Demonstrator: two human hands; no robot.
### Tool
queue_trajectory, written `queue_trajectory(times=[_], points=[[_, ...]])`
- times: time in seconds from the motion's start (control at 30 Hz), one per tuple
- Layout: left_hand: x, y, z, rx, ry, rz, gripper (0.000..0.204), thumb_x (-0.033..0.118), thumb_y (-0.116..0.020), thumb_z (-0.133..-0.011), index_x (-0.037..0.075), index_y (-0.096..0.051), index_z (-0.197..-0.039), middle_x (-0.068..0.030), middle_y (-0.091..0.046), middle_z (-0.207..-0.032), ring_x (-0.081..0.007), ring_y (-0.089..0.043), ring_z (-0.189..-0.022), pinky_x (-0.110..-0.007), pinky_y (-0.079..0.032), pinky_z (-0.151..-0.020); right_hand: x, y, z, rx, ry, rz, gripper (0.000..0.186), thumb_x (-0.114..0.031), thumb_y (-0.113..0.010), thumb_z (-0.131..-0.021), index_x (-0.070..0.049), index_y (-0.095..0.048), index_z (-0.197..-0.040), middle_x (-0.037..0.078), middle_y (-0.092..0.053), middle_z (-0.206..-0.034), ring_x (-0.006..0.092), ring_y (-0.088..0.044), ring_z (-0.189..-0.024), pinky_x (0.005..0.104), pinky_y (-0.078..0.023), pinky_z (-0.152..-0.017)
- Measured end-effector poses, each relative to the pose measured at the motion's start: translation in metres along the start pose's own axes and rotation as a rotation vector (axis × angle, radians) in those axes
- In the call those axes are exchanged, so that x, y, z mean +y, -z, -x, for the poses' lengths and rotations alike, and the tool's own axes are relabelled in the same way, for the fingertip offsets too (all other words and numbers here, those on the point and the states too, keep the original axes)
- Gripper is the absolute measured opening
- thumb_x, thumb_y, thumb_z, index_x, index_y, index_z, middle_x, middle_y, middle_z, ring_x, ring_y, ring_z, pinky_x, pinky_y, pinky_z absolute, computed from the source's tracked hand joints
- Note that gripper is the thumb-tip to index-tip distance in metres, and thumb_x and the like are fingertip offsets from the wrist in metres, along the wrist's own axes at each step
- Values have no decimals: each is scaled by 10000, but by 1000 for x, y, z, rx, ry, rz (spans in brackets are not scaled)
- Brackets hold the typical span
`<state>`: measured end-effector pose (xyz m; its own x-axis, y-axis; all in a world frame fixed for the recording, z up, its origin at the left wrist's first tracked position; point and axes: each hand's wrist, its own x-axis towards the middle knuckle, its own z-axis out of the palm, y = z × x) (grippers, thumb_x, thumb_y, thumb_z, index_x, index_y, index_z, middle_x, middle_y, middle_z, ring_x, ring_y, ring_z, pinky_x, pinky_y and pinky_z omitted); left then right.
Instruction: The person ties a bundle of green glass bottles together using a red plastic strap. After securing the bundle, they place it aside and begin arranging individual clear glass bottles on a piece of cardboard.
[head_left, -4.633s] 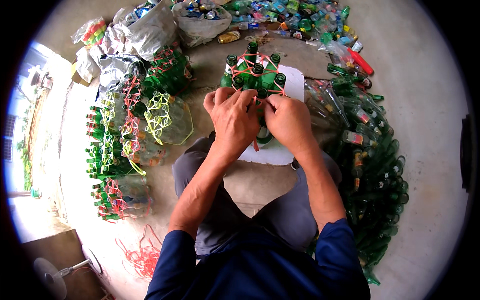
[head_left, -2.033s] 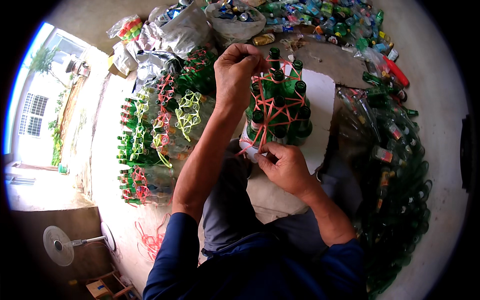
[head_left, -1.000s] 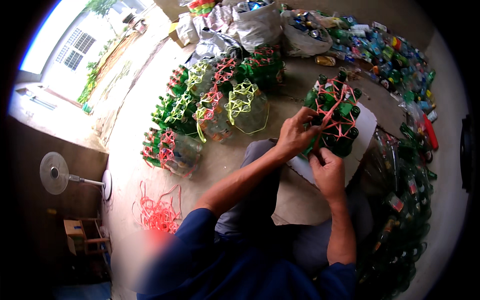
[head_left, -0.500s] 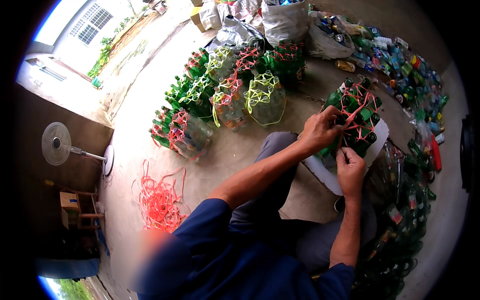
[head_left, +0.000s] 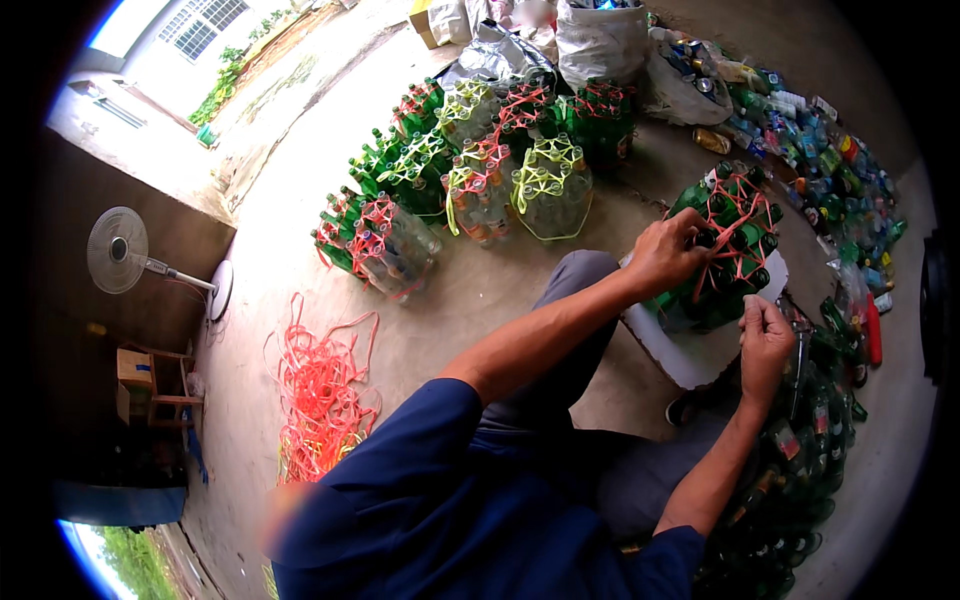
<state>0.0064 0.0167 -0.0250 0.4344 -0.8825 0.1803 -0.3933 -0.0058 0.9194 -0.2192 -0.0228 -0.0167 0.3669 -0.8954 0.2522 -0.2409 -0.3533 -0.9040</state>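
A cluster of green glass bottles [head_left: 740, 240], laced round the necks with red plastic strap [head_left: 752, 200], stands on a white board [head_left: 690, 362] before me, right of centre. My left hand [head_left: 668, 250] is closed at its near-left side, fingers pinching the red strap beside a dark bottle neck; the fingertips are partly hidden. My right hand [head_left: 763, 342] is closed lower right, thumb and finger pinched just outside the cluster's lower edge; what it holds is too small to make out.
Several tied bottle bundles [head_left: 480, 190] stand at left, backed by white sacks [head_left: 600, 45]. Loose red strap [head_left: 320, 390] lies beside me, a standing fan [head_left: 118, 250] beyond it. Plastic bottles [head_left: 840, 170] are heaped at back right, glass bottles [head_left: 800, 470] along my right side.
The view has swung left over the last seconds. My left hand has come down from above the cluster to its near side. My right hand has just moved rightward, away from my left.
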Motion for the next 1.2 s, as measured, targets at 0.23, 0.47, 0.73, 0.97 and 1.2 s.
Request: queue_trajectory(times=[0.23,0.47,0.73,0.97,1.2], points=[[-5,-8,-2,25,-13,23,434,293,-832,-802,82,-679,-1149,-176,-761,-1000,-308,-741,-944,-423,-556,-809,-6,13,-3,77,106,185,166,-134,-712,-987,27,-732,-1020,58,-665,-743,88,-566,-675,296,-494,-647],[-13,-2,-8,-58,-9,84,374,114,-799,-856,27,-636,-1181,-64,-730,-971,-98,-620,-886,-293,-526,-801,-8,19,-8,169,87,212,194,-165,-722,-971,28,-737,-975,169,-667,-704,138,-611,-606,326,-501,-609],[-1,-1,-10,-77,-38,131,372,158,-817,-837,11,-659,-1140,-147,-766,-951,-131,-685,-858,-322,-545,-775,5,34,-11,235,88,344,201,-202,-736,-938,-8,-739,-887,213,-672,-722,356,-683,-627,391,-515,-591],[-31,3,-17,-77,18,110,461,291,-841,-800,98,-678,-1185,-166,-779,-1044,-265,-751,-953,-390,-566,-827,20,24,-14,186,92,438,235,-234,-724,-943,-3,-726,-901,214,-675,-748,405,-675,-673,442,-498,-599],[-9,-1,-10,-35,37,26,473,218,-869,-795,34,-655,-1174,-194,-756,-1056,-249,-738,-980,-384,-573,-834,31,24,-15,98,102,543,241,-234,-716,-954,3,-730,-908,214,-681,-744,363,-676,-650,429,-501,-616]])
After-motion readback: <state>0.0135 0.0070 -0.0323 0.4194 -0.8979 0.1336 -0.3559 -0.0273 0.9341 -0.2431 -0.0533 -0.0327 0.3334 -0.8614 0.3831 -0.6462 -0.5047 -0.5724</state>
